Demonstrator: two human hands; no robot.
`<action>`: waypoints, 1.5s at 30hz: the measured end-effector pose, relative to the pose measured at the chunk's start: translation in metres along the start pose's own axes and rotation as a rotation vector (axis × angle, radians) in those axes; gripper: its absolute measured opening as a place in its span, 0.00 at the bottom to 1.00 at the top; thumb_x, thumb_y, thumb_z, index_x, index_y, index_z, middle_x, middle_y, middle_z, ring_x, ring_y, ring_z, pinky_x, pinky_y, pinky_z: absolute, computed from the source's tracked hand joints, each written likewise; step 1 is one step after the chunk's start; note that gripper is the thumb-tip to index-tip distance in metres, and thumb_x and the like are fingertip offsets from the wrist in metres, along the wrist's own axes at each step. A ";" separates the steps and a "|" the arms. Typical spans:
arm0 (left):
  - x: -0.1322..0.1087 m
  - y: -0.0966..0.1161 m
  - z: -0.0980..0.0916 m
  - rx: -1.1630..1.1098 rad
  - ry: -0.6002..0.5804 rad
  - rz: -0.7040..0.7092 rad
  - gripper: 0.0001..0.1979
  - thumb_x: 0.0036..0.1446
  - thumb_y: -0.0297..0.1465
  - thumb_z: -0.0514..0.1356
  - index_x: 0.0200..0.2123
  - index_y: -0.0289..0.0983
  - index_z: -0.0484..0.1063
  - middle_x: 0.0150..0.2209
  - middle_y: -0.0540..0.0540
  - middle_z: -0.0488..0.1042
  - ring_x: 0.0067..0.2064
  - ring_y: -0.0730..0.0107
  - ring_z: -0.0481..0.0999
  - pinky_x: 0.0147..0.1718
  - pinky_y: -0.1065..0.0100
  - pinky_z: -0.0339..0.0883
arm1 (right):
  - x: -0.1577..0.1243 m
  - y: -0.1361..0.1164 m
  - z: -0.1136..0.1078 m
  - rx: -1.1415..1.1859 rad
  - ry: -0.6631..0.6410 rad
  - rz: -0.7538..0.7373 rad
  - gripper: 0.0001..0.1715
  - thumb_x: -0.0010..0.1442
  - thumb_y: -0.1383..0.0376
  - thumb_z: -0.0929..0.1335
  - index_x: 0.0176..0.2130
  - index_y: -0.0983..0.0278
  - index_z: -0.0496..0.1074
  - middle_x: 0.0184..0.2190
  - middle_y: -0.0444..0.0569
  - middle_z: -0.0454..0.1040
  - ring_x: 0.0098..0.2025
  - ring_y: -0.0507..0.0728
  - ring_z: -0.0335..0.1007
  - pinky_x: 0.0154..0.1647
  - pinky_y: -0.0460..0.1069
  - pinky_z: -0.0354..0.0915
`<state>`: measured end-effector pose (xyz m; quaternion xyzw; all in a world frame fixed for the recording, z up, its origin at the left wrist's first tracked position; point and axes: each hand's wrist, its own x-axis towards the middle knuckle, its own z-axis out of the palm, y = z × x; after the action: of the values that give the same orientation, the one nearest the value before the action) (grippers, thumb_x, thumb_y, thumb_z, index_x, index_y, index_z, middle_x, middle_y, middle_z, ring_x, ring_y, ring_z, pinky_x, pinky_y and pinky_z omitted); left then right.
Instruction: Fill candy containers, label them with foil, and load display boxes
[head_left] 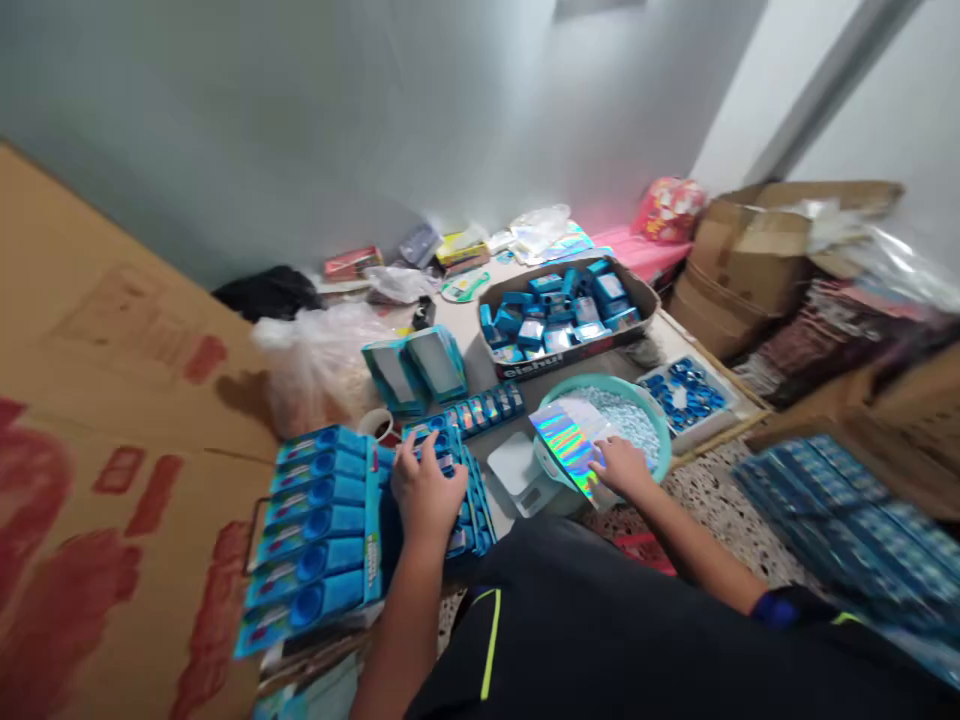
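My left hand [424, 487] rests with curled fingers on a stack of small blue boxes [466, 500] in front of me. My right hand [621, 464] lies on a shiny holographic pouch [568, 440] that sits over the rim of a teal bowl [651, 405] filled with small pale pieces. Whether the fingers of either hand grip anything is blurred. A small white scale [517, 468] stands between the two hands.
A row of flat blue packages [319, 530] lies to the left, against large cardboard sheets [112, 420]. A cardboard tray of blue boxes [562, 312], a tray of blue rings [686, 392], plastic bags and cartons stand behind. More blue packs [855, 530] lie at the right.
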<state>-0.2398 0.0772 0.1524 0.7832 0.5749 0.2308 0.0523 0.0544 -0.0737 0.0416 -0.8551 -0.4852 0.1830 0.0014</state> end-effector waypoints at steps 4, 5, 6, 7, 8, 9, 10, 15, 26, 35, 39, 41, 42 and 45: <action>0.006 0.001 0.001 -0.031 0.044 0.093 0.23 0.56 0.34 0.62 0.55 0.36 0.72 0.64 0.34 0.61 0.64 0.40 0.64 0.64 0.43 0.57 | -0.011 -0.001 0.013 0.019 -0.015 0.055 0.24 0.62 0.54 0.70 0.55 0.60 0.73 0.55 0.57 0.71 0.57 0.66 0.67 0.53 0.55 0.62; 0.007 0.001 0.002 -0.043 0.051 0.116 0.22 0.56 0.35 0.62 0.54 0.37 0.73 0.64 0.34 0.61 0.64 0.41 0.64 0.64 0.43 0.57 | -0.012 0.001 0.015 0.019 -0.001 0.074 0.26 0.63 0.53 0.70 0.57 0.60 0.72 0.58 0.57 0.70 0.58 0.65 0.65 0.54 0.54 0.61; 0.008 0.002 0.002 -0.056 0.051 0.129 0.20 0.57 0.35 0.62 0.52 0.37 0.74 0.63 0.35 0.62 0.63 0.41 0.65 0.64 0.43 0.57 | -0.013 0.004 0.017 0.016 0.017 0.100 0.27 0.63 0.53 0.70 0.58 0.60 0.71 0.60 0.58 0.68 0.60 0.65 0.64 0.55 0.54 0.60; 0.009 0.002 0.003 -0.070 0.048 0.130 0.18 0.57 0.36 0.62 0.50 0.38 0.75 0.62 0.36 0.64 0.63 0.42 0.66 0.63 0.43 0.58 | -0.013 0.009 0.017 0.011 0.038 0.134 0.28 0.65 0.54 0.69 0.60 0.61 0.70 0.62 0.59 0.65 0.62 0.65 0.62 0.56 0.55 0.59; 0.010 0.002 0.003 -0.085 0.044 0.123 0.16 0.57 0.36 0.62 0.48 0.38 0.76 0.61 0.36 0.65 0.62 0.43 0.67 0.62 0.44 0.59 | -0.014 0.015 0.017 0.003 0.062 0.176 0.29 0.66 0.54 0.68 0.61 0.63 0.68 0.64 0.61 0.63 0.63 0.66 0.60 0.58 0.56 0.58; 0.011 0.002 0.003 -0.101 0.042 0.115 0.15 0.58 0.36 0.61 0.47 0.38 0.76 0.60 0.36 0.67 0.61 0.43 0.68 0.62 0.45 0.60 | -0.014 0.022 0.017 -0.006 0.085 0.222 0.29 0.67 0.55 0.67 0.62 0.65 0.67 0.65 0.64 0.62 0.64 0.67 0.58 0.59 0.57 0.57; 0.011 0.002 0.003 -0.117 0.046 0.109 0.15 0.58 0.37 0.61 0.46 0.38 0.77 0.59 0.36 0.68 0.60 0.44 0.68 0.62 0.45 0.61 | -0.014 0.030 0.016 -0.014 0.107 0.268 0.30 0.67 0.55 0.67 0.62 0.67 0.67 0.64 0.66 0.61 0.65 0.68 0.57 0.60 0.58 0.56; 0.011 0.000 0.001 -0.161 0.061 0.129 0.16 0.60 0.38 0.60 0.47 0.36 0.77 0.58 0.34 0.69 0.61 0.45 0.68 0.62 0.46 0.60 | -0.021 0.066 0.015 -0.029 0.160 0.419 0.28 0.65 0.51 0.69 0.55 0.68 0.72 0.56 0.64 0.66 0.57 0.71 0.62 0.54 0.60 0.59; 0.008 0.006 0.000 -0.109 -0.025 0.114 0.15 0.59 0.38 0.61 0.47 0.38 0.78 0.59 0.36 0.70 0.61 0.43 0.68 0.64 0.41 0.55 | -0.036 0.072 0.034 -0.016 0.192 0.370 0.19 0.69 0.53 0.66 0.52 0.60 0.75 0.49 0.56 0.68 0.50 0.64 0.65 0.43 0.53 0.55; 0.007 0.007 -0.002 -0.114 -0.046 0.114 0.14 0.61 0.38 0.61 0.47 0.39 0.78 0.59 0.37 0.70 0.61 0.44 0.68 0.64 0.40 0.53 | -0.041 0.071 0.047 -0.008 0.285 0.349 0.18 0.70 0.55 0.65 0.51 0.60 0.77 0.46 0.56 0.70 0.47 0.62 0.65 0.40 0.52 0.51; 0.006 0.007 -0.003 -0.113 -0.047 0.124 0.14 0.61 0.38 0.61 0.46 0.39 0.79 0.59 0.37 0.70 0.61 0.43 0.67 0.65 0.40 0.52 | -0.043 0.068 0.054 0.002 0.331 0.315 0.16 0.71 0.59 0.65 0.52 0.60 0.77 0.44 0.54 0.71 0.44 0.60 0.66 0.39 0.52 0.49; 0.006 0.006 -0.003 -0.118 -0.051 0.125 0.13 0.60 0.37 0.61 0.45 0.39 0.79 0.59 0.37 0.70 0.61 0.44 0.68 0.64 0.40 0.53 | -0.043 0.067 0.057 0.010 0.358 0.304 0.16 0.71 0.60 0.65 0.52 0.60 0.78 0.44 0.54 0.72 0.43 0.60 0.66 0.39 0.52 0.49; 0.006 0.006 -0.003 -0.121 -0.053 0.123 0.13 0.60 0.37 0.61 0.45 0.39 0.79 0.59 0.37 0.70 0.61 0.44 0.67 0.64 0.40 0.53 | -0.043 0.067 0.059 0.015 0.372 0.299 0.16 0.71 0.60 0.65 0.52 0.61 0.78 0.44 0.54 0.72 0.43 0.60 0.66 0.39 0.52 0.49; 0.006 0.006 -0.003 -0.127 -0.060 0.117 0.13 0.60 0.37 0.61 0.45 0.40 0.79 0.59 0.37 0.70 0.61 0.44 0.67 0.64 0.39 0.53 | -0.043 0.069 0.063 0.031 0.410 0.273 0.15 0.70 0.60 0.65 0.49 0.62 0.79 0.43 0.55 0.73 0.42 0.59 0.67 0.39 0.51 0.49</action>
<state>-0.2341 0.0802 0.1586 0.8172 0.5104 0.2461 0.1054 0.0726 -0.1570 -0.0160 -0.9319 -0.3518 0.0118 0.0881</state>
